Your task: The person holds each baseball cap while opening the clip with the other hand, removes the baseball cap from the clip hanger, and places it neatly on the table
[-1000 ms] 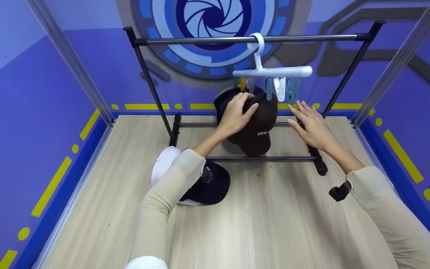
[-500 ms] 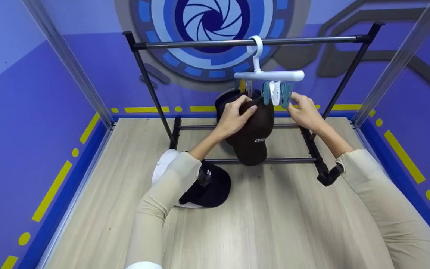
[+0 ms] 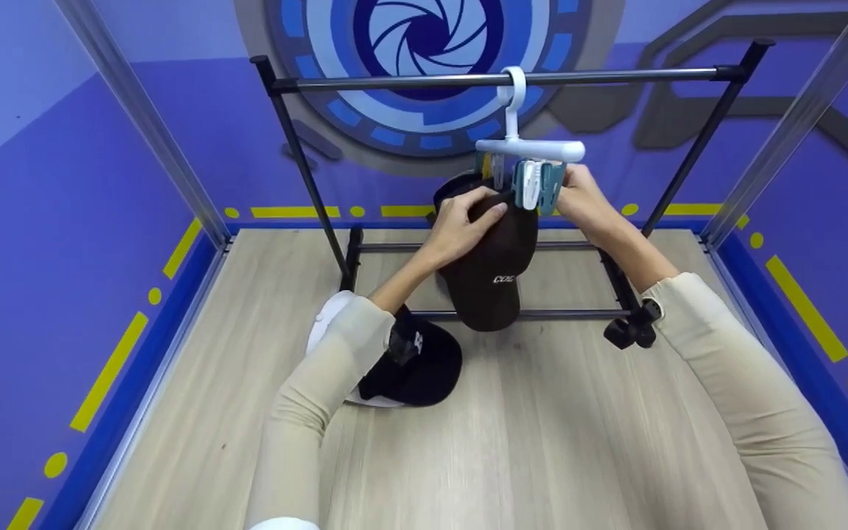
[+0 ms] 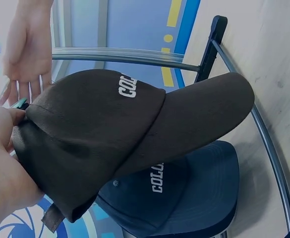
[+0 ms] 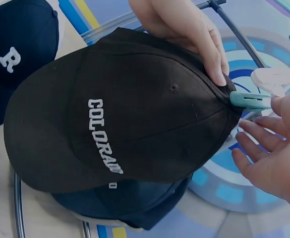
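Note:
My left hand (image 3: 461,227) grips the crown of a dark brown cap (image 3: 494,258) with white lettering, its brim pointing down. The right hand (image 3: 582,199), partly hidden behind the clips in the head view, pinches a teal clothespin (image 5: 251,100) at the cap's back edge. Thumb and clip meet in the right wrist view; the other fingers are loosely extended. The clips hang from a white hanger (image 3: 531,149) hooked over the rack's bar. Behind the brown cap hangs a navy cap (image 4: 169,193) with white lettering, mostly covered in the head view.
A black metal rack (image 3: 394,82) stands at the back of the wooden table (image 3: 542,434). At the left, a black cap (image 3: 424,368) with a white letter lies over a white cap (image 3: 326,316), partly under the left sleeve. Blue walls enclose the sides.
My right hand has moved left and in to the clips, its spread fingers closing there. The hanger has turned somewhat and the brown cap's brim has swung lower and left. The left hand keeps its grip.

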`<state>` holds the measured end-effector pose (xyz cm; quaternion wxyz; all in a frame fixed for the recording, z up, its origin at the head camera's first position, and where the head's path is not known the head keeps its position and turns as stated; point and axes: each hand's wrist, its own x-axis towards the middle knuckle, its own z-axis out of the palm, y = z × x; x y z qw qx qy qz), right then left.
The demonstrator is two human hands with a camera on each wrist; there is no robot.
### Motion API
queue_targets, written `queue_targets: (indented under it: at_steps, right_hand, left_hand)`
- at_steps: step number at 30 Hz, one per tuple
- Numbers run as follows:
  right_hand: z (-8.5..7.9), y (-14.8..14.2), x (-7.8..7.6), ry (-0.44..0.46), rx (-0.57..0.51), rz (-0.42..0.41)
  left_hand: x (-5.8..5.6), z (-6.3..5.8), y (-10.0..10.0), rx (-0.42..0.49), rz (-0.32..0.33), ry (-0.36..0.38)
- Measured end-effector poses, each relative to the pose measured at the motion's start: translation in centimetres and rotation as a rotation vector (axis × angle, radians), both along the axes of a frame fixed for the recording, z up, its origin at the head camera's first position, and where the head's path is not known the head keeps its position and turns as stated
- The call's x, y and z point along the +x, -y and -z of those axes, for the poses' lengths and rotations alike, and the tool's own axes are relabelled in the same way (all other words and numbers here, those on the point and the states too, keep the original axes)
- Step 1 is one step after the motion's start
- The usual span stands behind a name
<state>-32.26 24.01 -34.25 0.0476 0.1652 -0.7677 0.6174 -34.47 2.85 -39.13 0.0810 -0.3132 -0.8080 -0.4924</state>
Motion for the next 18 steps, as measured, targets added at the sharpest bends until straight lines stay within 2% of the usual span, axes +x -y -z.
queue_targets:
  at_steps: [4,8,13,18]
  right_hand:
    - [0.0,0.7,-0.4,-0.006,-0.075,-0.043]
    - [0.0,1.2,-0.7,-0.034,-0.127,-0.049]
    - [0.1,1.5,-0.9,-0.037,-0.186,-0.017]
    - [-0.1,1.7,-1.1,-0.017,-0.189,0.068]
  left_hand:
    - [0.0,-0.2,0.0,-0.005,0.013,-0.010]
    - [0.1,-0.4,-0.2,-0.023,-0.002,-0.017]
    - [0.0,-0.4,-0.5,-0.037,-0.021,-0.004]
    - [-0.1,-0.4,-0.6,-0.012,-0.029,0.001]
